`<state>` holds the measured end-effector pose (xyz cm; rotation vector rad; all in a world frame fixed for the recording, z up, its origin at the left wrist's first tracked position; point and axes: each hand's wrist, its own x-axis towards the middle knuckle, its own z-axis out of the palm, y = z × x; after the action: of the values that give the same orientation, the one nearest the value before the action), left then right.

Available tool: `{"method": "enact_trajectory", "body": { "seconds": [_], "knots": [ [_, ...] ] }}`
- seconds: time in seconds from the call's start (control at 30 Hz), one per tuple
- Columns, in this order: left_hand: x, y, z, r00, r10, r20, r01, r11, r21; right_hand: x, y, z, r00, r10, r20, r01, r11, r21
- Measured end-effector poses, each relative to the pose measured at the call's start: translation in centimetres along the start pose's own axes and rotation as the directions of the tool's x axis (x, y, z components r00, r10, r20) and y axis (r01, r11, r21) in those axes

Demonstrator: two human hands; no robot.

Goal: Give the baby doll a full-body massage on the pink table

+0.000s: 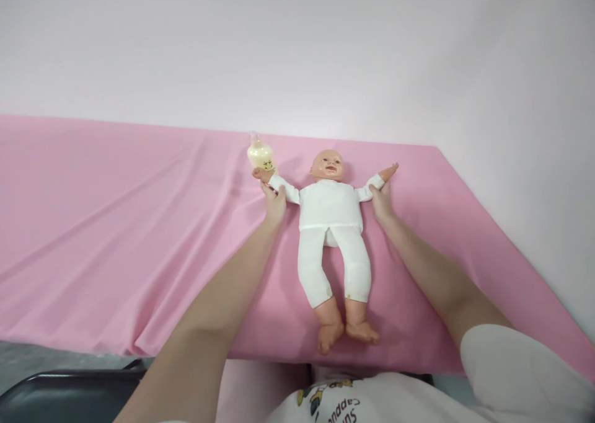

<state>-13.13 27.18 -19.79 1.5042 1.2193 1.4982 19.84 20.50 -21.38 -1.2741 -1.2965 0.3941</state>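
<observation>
Baby doll on its back on a pink cloth, right of the scene's middle. Head to the far side, bare feet to the near edge, legs slightly apart. White long-sleeved top and white trousers. Both doll arms spread out sideways.

Left hand closed round the doll's arm on the left of the scene, at the sleeve, thumb on the upper side. Right hand closed round the other arm at its sleeve, just short of the wrist, thumb toward the doll's body. Both grips narrow, each holding one sleeve; the doll's own hands poke out beyond them.

Clear bottle with pale yellow contents and a dark printed mark, far side, left of the doll's head. The doll's hand and cuff cover its lower part; it seems to lean, but its base is hidden, so whether it stands or lies is hard to say.

Cloth wrinkled in long folds to the left, smoother round the doll. White wall past the far edge. Near left, below the cloth, a black chair. Near middle, the wearer's white printed shirt.
</observation>
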Motion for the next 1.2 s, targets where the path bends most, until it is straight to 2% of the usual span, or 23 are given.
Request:
{"method": "enact_trajectory", "body": {
  "seconds": [0.07, 0.17, 0.3, 0.47, 0.57, 0.7, 0.97, 1.07, 1.13, 1.2],
  "knots": [
    [-0.5, 0.3, 0.1, 0.996, 0.086, 0.037, -0.088, 0.995, 0.043, -0.2, -1.0, 0.2, 0.999, -0.003, -0.053, 0.005, 0.999, 0.034],
    [-1.1, 0.7, 0.3, 0.966, 0.220, 0.132, -0.236, 0.965, 0.116, -0.7, -2.2, 0.6, 0.999, -0.046, -0.008, 0.046, 0.998, 0.044],
    [-1.3, 0.6, 0.6, 0.877, 0.387, 0.283, -0.445, 0.877, 0.181, -1.2, -2.9, 1.0, 0.990, -0.119, 0.071, 0.117, 0.993, 0.030],
    [-1.0, 0.5, 1.0, 0.750, 0.436, 0.497, -0.588, 0.783, 0.201, -1.3, -2.9, 1.1, 0.945, -0.195, 0.262, 0.214, 0.976, -0.048],
    [-1.1, 0.5, 1.2, 0.721, 0.456, 0.522, -0.618, 0.764, 0.186, -1.3, -2.9, 1.1, 0.934, -0.214, 0.286, 0.244, 0.967, -0.072],
    [-1.2, 0.4, 1.2, 0.716, 0.475, 0.513, -0.629, 0.757, 0.177, -1.2, -2.9, 1.1, 0.932, -0.231, 0.279, 0.262, 0.962, -0.081],
    [-1.1, 0.3, 1.1, 0.760, 0.435, 0.482, -0.575, 0.797, 0.187, -1.3, -2.9, 1.5, 0.954, -0.188, 0.236, 0.197, 0.980, -0.016],
    [-1.3, 0.5, 0.8, 0.810, 0.432, 0.397, -0.523, 0.839, 0.153, -1.2, -2.9, 1.6, 0.985, -0.110, 0.131, 0.101, 0.992, 0.077],
    [-1.4, 0.7, 0.6, 0.864, 0.416, 0.285, -0.461, 0.880, 0.112, -1.1, -3.1, 1.5, 0.998, -0.058, 0.039, 0.052, 0.989, 0.140],
    [-1.5, 0.9, 0.5, 0.916, 0.367, 0.165, -0.380, 0.923, 0.058, -1.0, -3.4, 1.2, 0.997, -0.054, -0.060, 0.064, 0.980, 0.189]
  ]
}}
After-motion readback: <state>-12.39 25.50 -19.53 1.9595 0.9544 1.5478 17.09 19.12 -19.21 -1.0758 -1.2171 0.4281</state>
